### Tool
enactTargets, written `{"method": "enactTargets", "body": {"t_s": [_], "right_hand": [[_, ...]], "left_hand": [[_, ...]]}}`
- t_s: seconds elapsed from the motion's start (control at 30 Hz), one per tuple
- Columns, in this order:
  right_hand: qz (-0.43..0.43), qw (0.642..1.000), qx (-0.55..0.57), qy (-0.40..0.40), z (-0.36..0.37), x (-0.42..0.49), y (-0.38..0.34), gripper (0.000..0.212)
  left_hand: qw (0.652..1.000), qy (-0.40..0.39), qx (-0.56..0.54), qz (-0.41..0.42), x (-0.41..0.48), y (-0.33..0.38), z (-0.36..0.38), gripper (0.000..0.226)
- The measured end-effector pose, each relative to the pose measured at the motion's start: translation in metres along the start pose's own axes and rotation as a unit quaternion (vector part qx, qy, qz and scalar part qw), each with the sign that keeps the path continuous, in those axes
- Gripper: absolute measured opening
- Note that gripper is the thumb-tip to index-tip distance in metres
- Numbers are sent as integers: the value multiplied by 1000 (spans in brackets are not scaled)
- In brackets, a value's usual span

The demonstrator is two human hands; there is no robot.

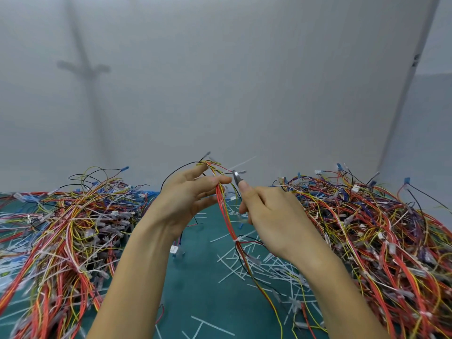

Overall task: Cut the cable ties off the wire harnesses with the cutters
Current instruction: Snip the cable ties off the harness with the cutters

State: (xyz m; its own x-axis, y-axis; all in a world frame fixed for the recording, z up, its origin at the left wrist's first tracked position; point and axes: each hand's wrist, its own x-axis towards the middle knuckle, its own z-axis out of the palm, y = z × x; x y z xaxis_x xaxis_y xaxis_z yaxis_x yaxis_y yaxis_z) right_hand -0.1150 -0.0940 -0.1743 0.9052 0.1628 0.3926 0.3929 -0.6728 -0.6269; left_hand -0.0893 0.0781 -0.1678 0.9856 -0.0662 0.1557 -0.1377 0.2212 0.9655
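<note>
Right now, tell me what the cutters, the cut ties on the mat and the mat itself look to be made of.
Cutters: grey and glinting at the tip, likely bare steel; handles hidden in the right hand.
Cut ties: thin pale translucent strips, probably nylon plastic.
Mat: flat matte green, probably rubber or vinyl.

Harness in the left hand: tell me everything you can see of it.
The harness is a thin bundle of red, yellow and black wires, held upright. The left hand pinches it near the top; its lower end trails onto the green mat. One white cable tie binds it lower down. The cutters in the right hand sit at its splayed top.
</note>
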Motion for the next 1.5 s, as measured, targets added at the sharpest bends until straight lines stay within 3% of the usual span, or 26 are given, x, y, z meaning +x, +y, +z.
{"method": "enactTargets", "body": {"t_s": [0.3, 0.57, 1.23, 1.5], "right_hand": [[10, 998, -46, -30, 6, 0, 5, 68], [0, 997, -74, -1, 8, -1, 6, 62], [-1, 999, -48, 15, 6, -1, 3, 59], [-5, 999, -32, 19, 5, 0, 5, 61]], "left_hand": [[995, -56, 56, 64, -2, -2, 5, 42], [987, -6, 104, 121, -2, 0, 10, 62], [985, 22, 129, 108, -4, 2, 13, 73], [987, 10, 131, 98, -5, 3, 17, 62]]}}
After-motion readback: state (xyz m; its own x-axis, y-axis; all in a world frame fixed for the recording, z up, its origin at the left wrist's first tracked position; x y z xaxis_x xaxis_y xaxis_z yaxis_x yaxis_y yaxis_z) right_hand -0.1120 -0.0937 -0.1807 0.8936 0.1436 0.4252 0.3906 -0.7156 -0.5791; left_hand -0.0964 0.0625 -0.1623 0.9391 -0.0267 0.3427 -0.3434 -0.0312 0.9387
